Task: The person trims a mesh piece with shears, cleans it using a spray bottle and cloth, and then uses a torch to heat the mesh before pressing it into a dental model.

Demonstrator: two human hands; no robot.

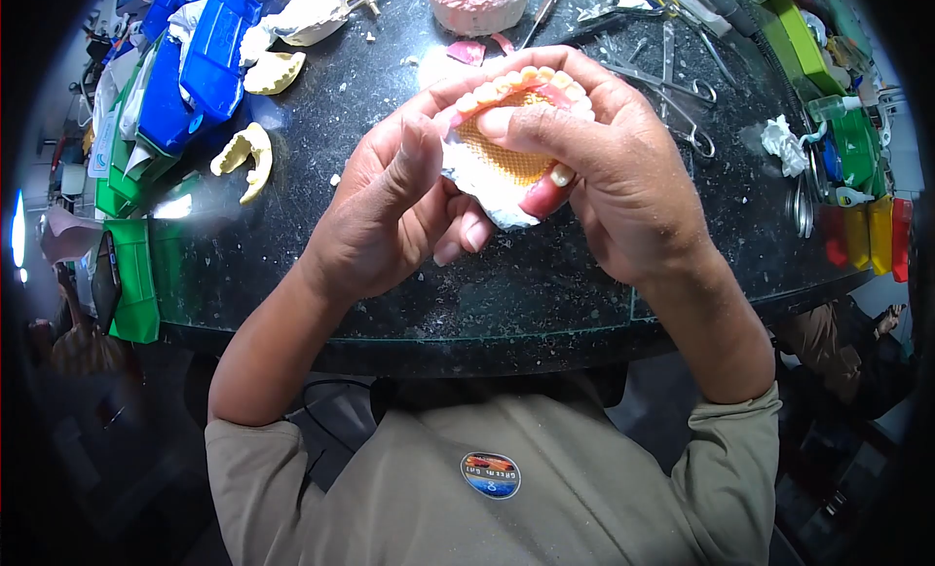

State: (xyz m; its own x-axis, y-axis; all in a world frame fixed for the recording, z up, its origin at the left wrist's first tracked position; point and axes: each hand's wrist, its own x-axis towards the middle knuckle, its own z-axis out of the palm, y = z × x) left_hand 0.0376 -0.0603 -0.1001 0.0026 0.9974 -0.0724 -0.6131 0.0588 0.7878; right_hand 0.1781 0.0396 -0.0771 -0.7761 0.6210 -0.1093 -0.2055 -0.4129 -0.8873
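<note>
We are holding a curved denture model with a row of pale glossy teeth, pink wax gums and an orange mesh-textured palate on a white plaster base (511,142) above the middle of the dark speckled stone desk (409,274). Our left hand (390,210) is gripping its left side, thumb raised, while our right hand (609,167) is wrapping over its far right edge, fingers closed on it. Far left, a yellowish horseshoe-shaped plaster cast (248,157) is lying beside blue plastic bins (200,64). Thin metal instruments (672,84) are lying far right.
</note>
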